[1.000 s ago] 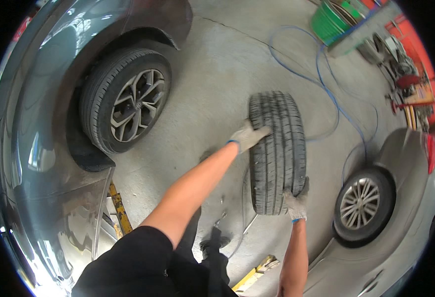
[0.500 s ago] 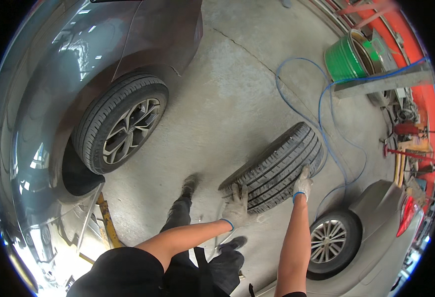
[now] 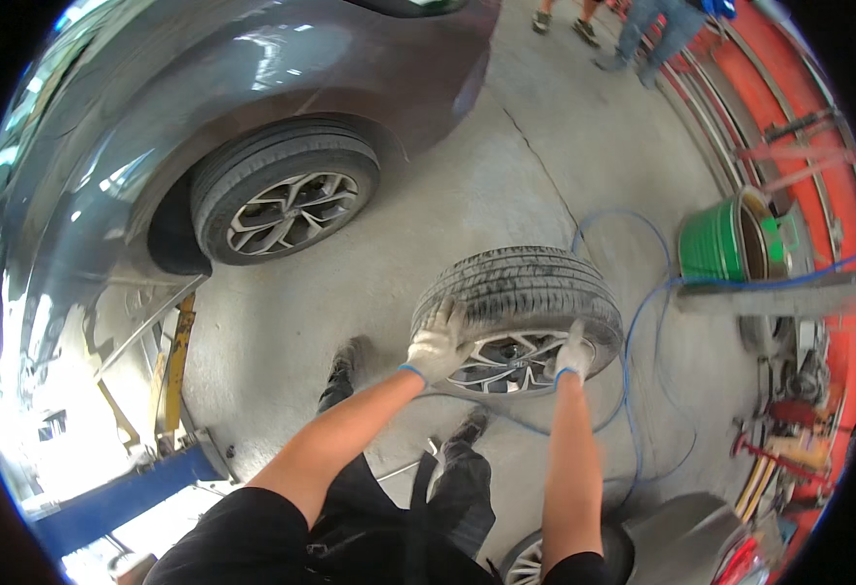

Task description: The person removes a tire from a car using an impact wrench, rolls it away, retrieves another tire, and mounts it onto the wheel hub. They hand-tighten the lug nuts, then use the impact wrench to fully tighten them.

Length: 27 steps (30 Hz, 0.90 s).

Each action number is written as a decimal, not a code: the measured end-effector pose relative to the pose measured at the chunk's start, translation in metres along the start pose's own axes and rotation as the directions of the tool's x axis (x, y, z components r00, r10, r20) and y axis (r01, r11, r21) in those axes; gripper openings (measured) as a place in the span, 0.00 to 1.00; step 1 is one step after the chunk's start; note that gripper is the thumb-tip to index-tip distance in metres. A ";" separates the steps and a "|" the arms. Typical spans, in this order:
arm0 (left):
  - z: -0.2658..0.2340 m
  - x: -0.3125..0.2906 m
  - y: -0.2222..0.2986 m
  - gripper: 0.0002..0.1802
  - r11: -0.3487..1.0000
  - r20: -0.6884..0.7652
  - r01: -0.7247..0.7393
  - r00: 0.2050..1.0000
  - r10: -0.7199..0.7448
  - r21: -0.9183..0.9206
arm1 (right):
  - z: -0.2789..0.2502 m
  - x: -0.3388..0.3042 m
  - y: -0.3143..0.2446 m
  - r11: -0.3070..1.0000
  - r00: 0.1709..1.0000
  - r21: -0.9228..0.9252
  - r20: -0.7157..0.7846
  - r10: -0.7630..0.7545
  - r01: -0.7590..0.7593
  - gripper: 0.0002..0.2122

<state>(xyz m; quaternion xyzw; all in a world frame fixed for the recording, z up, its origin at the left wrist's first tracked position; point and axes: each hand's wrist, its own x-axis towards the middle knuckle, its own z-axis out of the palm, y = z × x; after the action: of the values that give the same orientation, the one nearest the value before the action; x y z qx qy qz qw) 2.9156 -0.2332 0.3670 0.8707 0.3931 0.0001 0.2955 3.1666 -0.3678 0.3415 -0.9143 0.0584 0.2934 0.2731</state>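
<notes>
Your left hand (image 3: 438, 343), gloved, lies on the near left edge of the loose wheel (image 3: 506, 288), fingers extended toward the tread; no clenching is seen. Your right hand (image 3: 571, 355), also gloved, is set against the right part of its spoked face. That hand is blurred and partly foreshortened; whether its fingers grip or only press, you cannot be told from this view.

The loose wheel is located right of the dark car's fitted wheel (image 3: 296, 210), nearer to you and well apart from it. Its spoked face is turned toward your legs, with the tread uppermost and facing away from you. The axle line points toward you; the longest visible extent runs left to right across your front. The lowest edge is hard to make out, so contact with the floor (image 3: 428, 214) cannot be confirmed. Your hands cover portions of tyre and rim.

Further out, a blue hose (image 3: 789, 282) and a green drum (image 3: 711, 244) are noted well to the right of the fitted wheel. A yellow stand (image 3: 176, 361) is nearer to you than it, partly lost in glare. A second car (image 3: 677, 531), to its lower right, is cut off by the frame. Two people (image 3: 642, 39), beyond it at upper right, show legs only.
</notes>
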 end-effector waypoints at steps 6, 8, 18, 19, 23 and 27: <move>-0.058 -0.089 -0.045 0.36 0.997 0.071 0.072 0.995 -0.072 0.003 | 0.041 -0.065 0.058 0.962 0.930 -0.223 0.362 -0.066 0.155 0.41; -0.073 -0.135 -0.068 0.34 0.994 0.157 0.076 0.984 -0.087 0.073 | 0.032 -0.115 0.063 0.969 0.890 -0.207 0.455 -0.028 0.136 0.43; -0.167 -0.299 -0.214 0.34 0.898 0.315 0.438 0.858 -0.405 -0.037 | 0.090 -0.142 0.185 0.994 0.906 -0.102 0.417 0.076 -0.036 0.38; -0.174 -0.305 -0.235 0.35 0.885 0.313 0.463 0.849 -0.427 -0.050 | 0.102 -0.127 0.196 0.986 0.918 -0.161 0.395 0.034 0.033 0.37; -0.208 -0.303 -0.329 0.34 0.875 0.318 0.482 0.838 -0.444 -0.050 | 0.158 -0.133 0.167 0.908 0.920 -0.337 0.377 -0.112 0.249 0.36; -0.249 -0.299 -0.398 0.32 0.764 0.267 0.611 0.786 -0.557 -0.207 | 0.216 -0.253 0.059 1.000 0.816 0.023 0.578 -0.010 -0.004 0.37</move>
<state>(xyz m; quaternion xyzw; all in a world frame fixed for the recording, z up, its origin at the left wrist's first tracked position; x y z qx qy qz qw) 2.3787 -0.1046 0.4376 0.6485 0.6113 -0.1192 0.4376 2.8336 -0.3159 0.3111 -0.7791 -0.0255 0.5558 0.2887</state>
